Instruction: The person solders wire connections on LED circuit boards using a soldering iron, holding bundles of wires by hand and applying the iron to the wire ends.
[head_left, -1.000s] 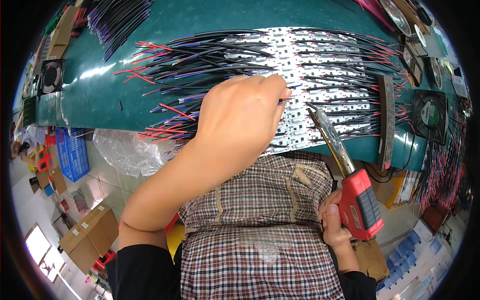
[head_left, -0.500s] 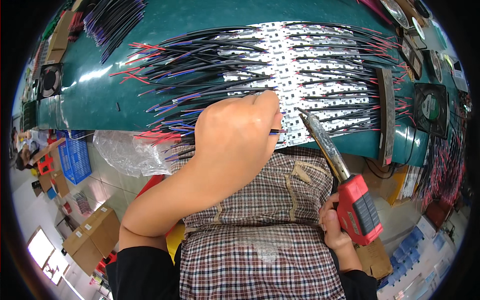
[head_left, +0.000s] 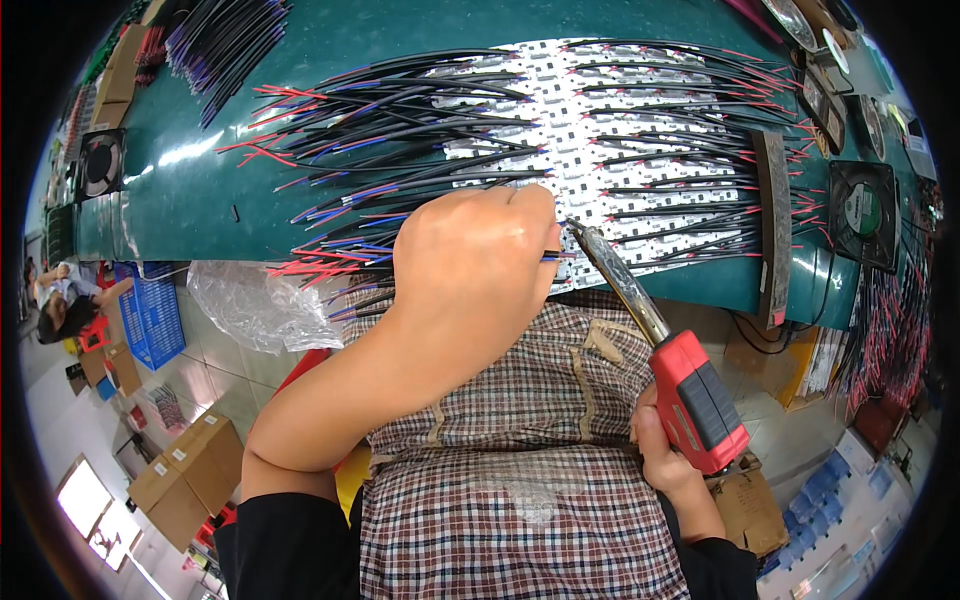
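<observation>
Right hand (head_left: 658, 440) is closed round the handle of the iron (head_left: 672, 355), thumb on the 9 o'clock side, most fingers hidden behind. The iron's long axis runs from 5 to 11 o'clock, tip toward 11, reaching over the white boards (head_left: 570, 125) just beside the left fingertips; whether it touches a board, I cannot tell.

Left hand (head_left: 475, 255), knuckles up, is closed in a pinch on a dark wire (head_left: 551, 256), whose end pokes out toward 3 o'clock, just at 6 o'clock from the iron's tip.

Around the hands, the boards form a panel running from 12 to 6 o'clock, and black leads (head_left: 400, 90) fan from it toward 9 and 3. A bar (head_left: 773, 230) lies across the 3 o'clock leads.

Farther out on the green table (head_left: 190, 215), one fan (head_left: 862, 215) stands at 3 o'clock, another at 9. A clear bag (head_left: 260, 305) is at 8 o'clock from the boards.
</observation>
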